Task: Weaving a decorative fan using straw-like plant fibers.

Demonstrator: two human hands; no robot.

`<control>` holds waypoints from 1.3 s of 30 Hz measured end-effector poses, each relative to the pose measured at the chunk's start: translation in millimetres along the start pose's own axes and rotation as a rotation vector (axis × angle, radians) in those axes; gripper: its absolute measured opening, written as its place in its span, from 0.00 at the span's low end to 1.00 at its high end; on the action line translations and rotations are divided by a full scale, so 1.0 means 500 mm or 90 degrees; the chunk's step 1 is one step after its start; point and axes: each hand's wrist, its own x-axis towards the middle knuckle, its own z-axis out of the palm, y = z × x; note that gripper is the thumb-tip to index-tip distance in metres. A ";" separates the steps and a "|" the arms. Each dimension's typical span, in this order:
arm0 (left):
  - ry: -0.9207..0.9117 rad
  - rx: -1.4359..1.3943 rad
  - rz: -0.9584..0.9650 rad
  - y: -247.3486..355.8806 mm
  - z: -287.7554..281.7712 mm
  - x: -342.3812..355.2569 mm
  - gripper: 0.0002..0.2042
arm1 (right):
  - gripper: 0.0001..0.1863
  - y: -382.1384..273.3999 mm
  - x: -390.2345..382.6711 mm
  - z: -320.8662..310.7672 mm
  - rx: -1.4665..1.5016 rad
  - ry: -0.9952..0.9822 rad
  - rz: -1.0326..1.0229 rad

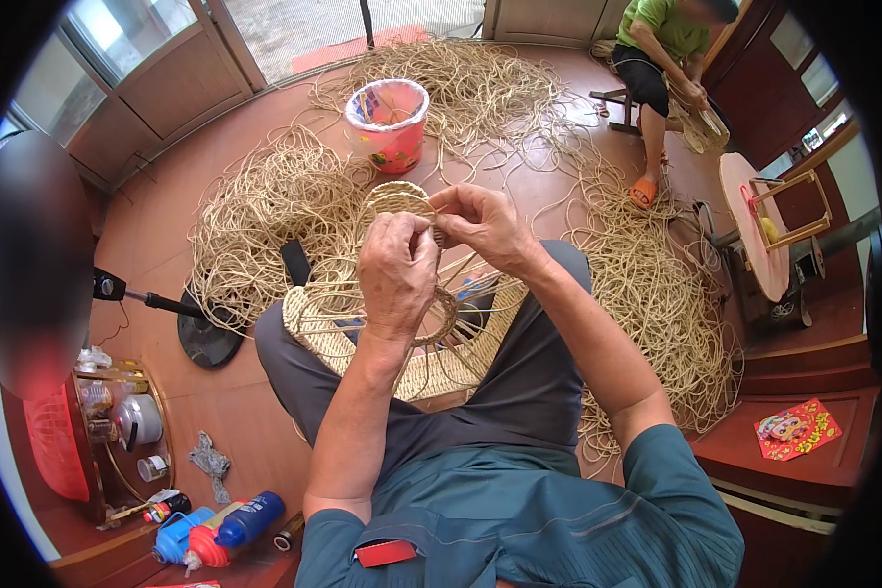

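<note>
A partly woven basket of pale straw rope rests across my lap, with open strands between its wide woven band and a braided ring in the middle. Its coiled rope loop rises at the far side. My left hand is closed, fingers pinched at the near edge of this loop. From the right, my right hand pinches the loop's right edge between thumb and fingers. The fingertips of both hands nearly meet there. Whatever fine strand lies between them is too small to make out.
Loose rope piles lie left, beyond and right of my legs. A pink bin stands ahead, a fan at left. A co-worker sits far right near a round-topped stool. Bottles stand lower left.
</note>
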 end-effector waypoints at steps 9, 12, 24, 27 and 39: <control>0.066 0.087 0.137 0.006 -0.010 -0.052 0.10 | 0.15 -0.009 -0.004 -0.001 -0.033 -0.016 0.012; 0.003 0.163 0.172 0.000 0.003 -0.071 0.19 | 0.13 -0.018 -0.006 0.006 -0.027 0.004 0.010; -0.028 0.365 0.169 0.038 0.012 -0.091 0.26 | 0.12 -0.014 -0.008 0.005 -0.018 0.000 0.025; -0.018 0.366 0.167 0.045 0.013 -0.090 0.26 | 0.12 -0.013 -0.009 0.006 -0.020 0.005 0.028; -0.019 0.269 0.095 0.050 0.016 -0.084 0.22 | 0.12 -0.002 -0.013 0.013 -0.009 0.017 0.020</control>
